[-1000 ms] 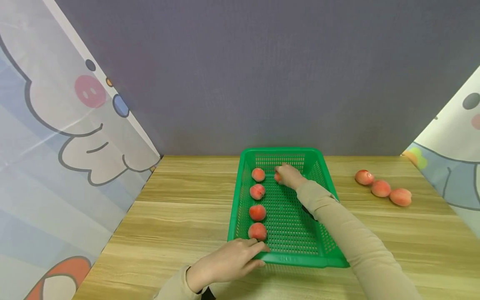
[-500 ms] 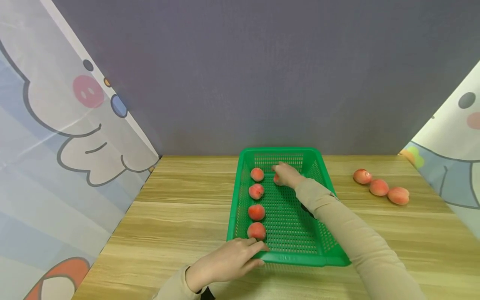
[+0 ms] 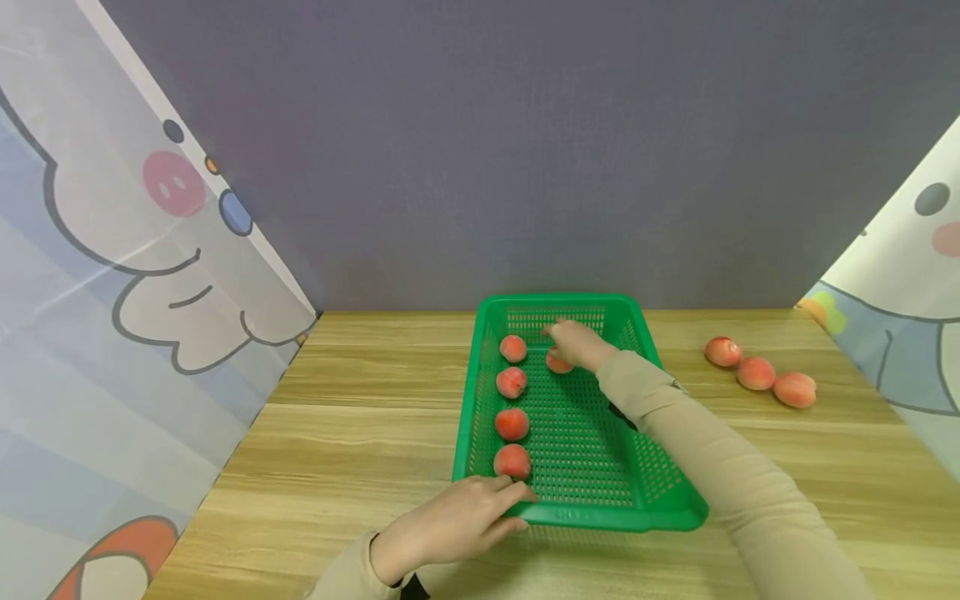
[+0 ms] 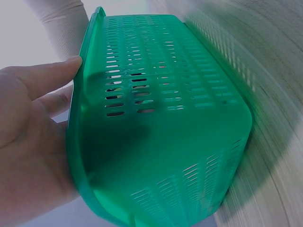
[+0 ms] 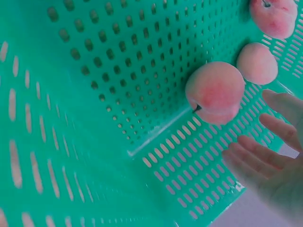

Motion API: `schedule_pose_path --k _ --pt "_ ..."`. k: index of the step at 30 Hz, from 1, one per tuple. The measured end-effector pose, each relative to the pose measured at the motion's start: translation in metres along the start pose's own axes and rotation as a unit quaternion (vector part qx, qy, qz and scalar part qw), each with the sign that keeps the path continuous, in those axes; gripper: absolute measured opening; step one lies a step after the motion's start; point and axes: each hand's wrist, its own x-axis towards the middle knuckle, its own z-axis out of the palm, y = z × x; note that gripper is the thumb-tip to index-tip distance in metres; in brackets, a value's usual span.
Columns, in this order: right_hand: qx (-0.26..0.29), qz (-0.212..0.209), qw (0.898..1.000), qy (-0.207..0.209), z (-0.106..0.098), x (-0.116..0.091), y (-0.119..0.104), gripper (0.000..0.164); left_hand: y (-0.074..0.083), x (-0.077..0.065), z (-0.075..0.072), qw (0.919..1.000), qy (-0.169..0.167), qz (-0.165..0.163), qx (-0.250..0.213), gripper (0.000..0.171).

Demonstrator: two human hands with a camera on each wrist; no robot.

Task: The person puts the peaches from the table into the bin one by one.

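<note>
My left hand (image 3: 453, 521) holds the near left rim of a green plastic basket (image 3: 577, 518); the left wrist view shows the thumb at the rim and other fingers behind it. My right hand (image 3: 577, 343) reaches inside near the far end. Just below it in the head view, a peach (image 3: 558, 363) sits on the basket floor, partly covered by the hand. Straight, spread fingers (image 5: 255, 158) stand apart from the nearest peach (image 5: 216, 92) in the right wrist view. Along the basket's left side, several peaches (image 3: 512, 424) form a row.
On the wooden table (image 3: 360, 433), three more peaches (image 3: 756, 373) lie to the right of the basket. A dark grey wall (image 3: 480, 150) rises behind the table. Printed cartoon sheets (image 3: 135, 292) hang at both sides.
The right hand has lifted slightly off the peach near the far end, leaving more of it showing. The left hand stays on the rim. The head view has shifted slightly.
</note>
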Motion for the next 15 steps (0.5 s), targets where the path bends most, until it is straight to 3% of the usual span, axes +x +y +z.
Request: schedule_pose_path --k 15 --pt "0.013 -0.005 1.000 -0.013 -0.026 -0.014 0.004 0.041 -0.001 -0.001 0.000 0.9999 -0.009 -0.003 -0.011 0.024"
